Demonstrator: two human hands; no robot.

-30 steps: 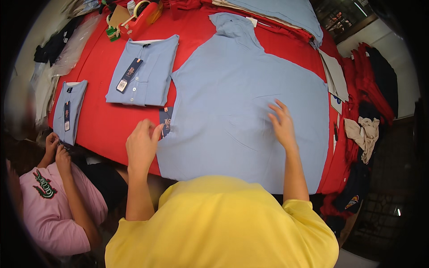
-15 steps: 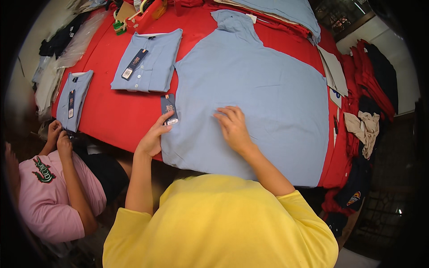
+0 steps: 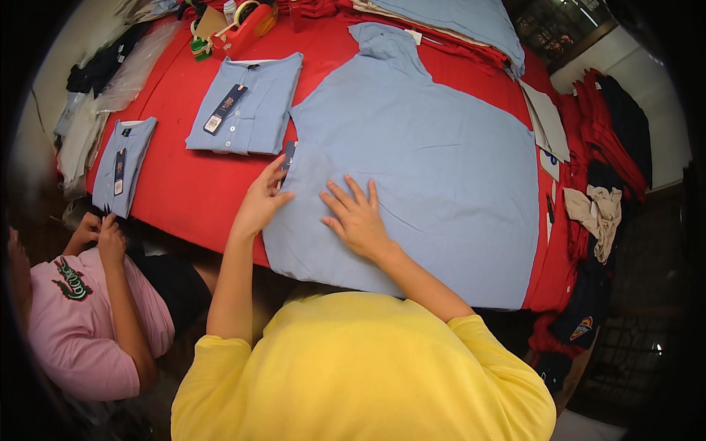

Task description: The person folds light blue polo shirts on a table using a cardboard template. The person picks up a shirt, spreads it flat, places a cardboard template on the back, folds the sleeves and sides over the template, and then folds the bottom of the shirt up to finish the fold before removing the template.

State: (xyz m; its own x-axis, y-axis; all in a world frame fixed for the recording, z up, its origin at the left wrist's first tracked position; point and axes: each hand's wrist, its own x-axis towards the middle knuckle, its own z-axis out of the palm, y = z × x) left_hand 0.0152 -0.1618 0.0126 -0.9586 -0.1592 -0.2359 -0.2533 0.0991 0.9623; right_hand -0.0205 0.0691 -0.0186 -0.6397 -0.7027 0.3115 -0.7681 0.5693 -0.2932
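A light blue shirt (image 3: pixel 426 169) lies spread out on the red-covered table (image 3: pixel 184 180), with its narrower end pointing away from me. My right hand (image 3: pixel 358 220) rests on it, palm down and fingers spread. At the shirt's left edge, my left hand (image 3: pixel 261 195) touches a dark hang tag (image 3: pixel 288 156), thumb apart from the fingers. The tag is tilted and partly hidden by the fingers and cloth. Beyond my left hand is a folded light blue shirt (image 3: pixel 250 110) with buttons and its own dark tag (image 3: pixel 225 109).
Another folded blue shirt (image 3: pixel 123 165) lies at the left, near a person in pink (image 3: pixel 88 323) whose hands are close together. A red tape dispenser (image 3: pixel 239 33) stands at the back. Stacked blue garments (image 3: pixel 456 22) and white card sheets (image 3: pixel 543 121) lie at the far right.
My right hand has moved left and toward me, flattening with its fingers spread. The hang tag has tilted and turned at the shirt's edge, where my left hand has shifted slightly away from me.
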